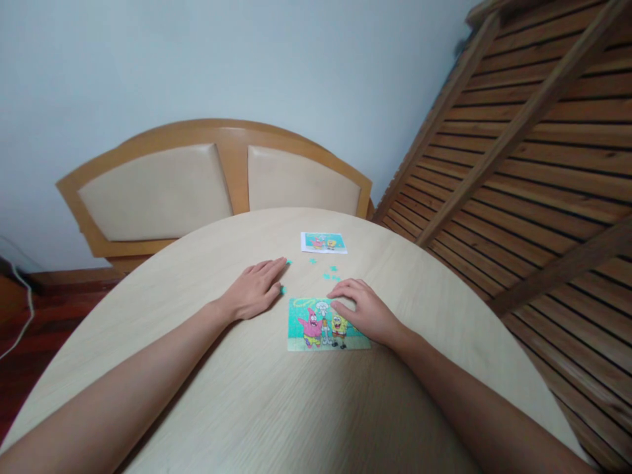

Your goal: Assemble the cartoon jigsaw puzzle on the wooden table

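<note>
A jigsaw puzzle with a pink starfish, a pale squid-like figure and a yellow square figure lies flat on the round table. My right hand rests over its upper right part, fingers bent and thumb apart, hiding that corner. Nothing shows between the fingers. My left hand lies flat to the upper left of the puzzle, fingers stretched out. A teal puzzle piece is at its fingertips, and another teal piece is by its thumb. Several loose teal pieces lie beyond the puzzle.
A printed picture card with the same figures lies farther back on the table. Behind the table stand a padded wooden seat back and a pale wall. A slatted wooden panel leans at the right. A white cable hangs at the left.
</note>
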`<state>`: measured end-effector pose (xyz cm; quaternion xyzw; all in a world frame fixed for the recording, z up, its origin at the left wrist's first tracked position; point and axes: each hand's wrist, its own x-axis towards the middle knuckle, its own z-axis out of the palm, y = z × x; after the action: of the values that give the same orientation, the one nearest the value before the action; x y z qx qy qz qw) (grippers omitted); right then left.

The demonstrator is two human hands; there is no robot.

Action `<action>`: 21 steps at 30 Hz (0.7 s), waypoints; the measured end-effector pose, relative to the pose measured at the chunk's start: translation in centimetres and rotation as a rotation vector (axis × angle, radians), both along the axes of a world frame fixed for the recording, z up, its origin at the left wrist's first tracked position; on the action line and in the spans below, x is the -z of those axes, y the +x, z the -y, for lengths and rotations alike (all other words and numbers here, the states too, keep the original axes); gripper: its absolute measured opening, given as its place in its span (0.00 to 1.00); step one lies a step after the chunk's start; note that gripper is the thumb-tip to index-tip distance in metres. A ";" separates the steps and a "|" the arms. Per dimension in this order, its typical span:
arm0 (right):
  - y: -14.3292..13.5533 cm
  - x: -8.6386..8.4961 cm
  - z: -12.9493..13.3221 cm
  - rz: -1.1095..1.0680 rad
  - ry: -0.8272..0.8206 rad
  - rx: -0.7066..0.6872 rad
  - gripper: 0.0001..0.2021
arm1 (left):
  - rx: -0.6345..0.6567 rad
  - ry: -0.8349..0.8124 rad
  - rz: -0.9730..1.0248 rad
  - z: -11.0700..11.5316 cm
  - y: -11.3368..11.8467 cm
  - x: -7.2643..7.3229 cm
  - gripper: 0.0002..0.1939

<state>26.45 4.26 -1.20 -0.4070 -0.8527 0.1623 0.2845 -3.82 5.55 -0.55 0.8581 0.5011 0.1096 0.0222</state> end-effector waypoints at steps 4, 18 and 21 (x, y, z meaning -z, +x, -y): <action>-0.1 -0.1 0.0 -0.002 0.002 0.008 0.05 | 0.038 -0.027 -0.044 0.0 0.1 -0.3 0.32; 0.0 -0.8 0.3 -0.070 -0.031 -0.029 0.09 | -0.179 0.172 -0.028 0.7 0.1 -1.0 0.21; 0.1 -1.0 0.4 -0.065 -0.035 -0.038 0.09 | -0.203 0.167 0.013 0.3 -0.6 -0.8 0.20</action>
<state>26.51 3.90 -0.22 -0.3900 -0.8477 0.1955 0.3018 -4.41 5.29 0.21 0.8012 0.5743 0.1580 -0.0574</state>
